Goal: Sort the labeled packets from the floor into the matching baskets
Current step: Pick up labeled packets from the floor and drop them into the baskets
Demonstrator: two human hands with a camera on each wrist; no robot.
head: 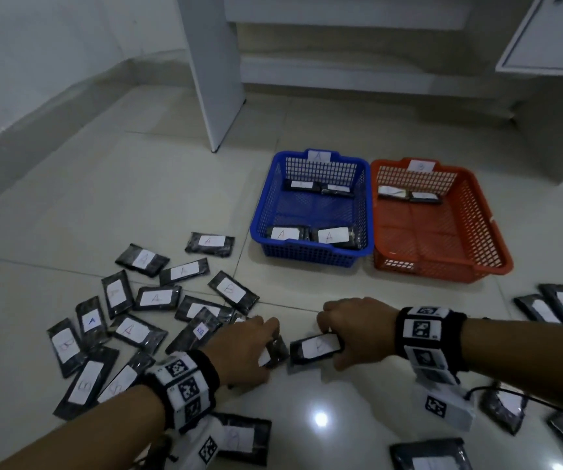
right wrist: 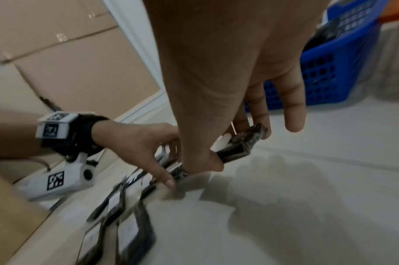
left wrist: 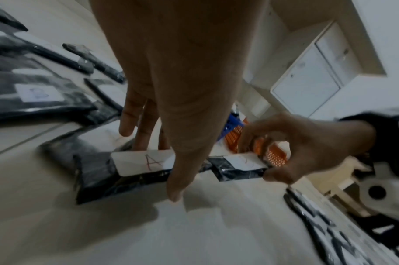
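with each hand's fingers clamped on a packet, the left hand on the a packet and the right hand on a blurred-label packet, either could land in the wrong basket, blue or orange, at centre frame.

Both my forearms reach forward and low, wrists banded with marker cuffs. My left hand is palm down, fingers extended downward and spread, thumb stretched out and forward; fingertips touch a packet, whether gripped I cannot tell. My right hand is knuckles up, thumb and curled fingers pinching a second packet by its edges. The two hands sit close together, not touching
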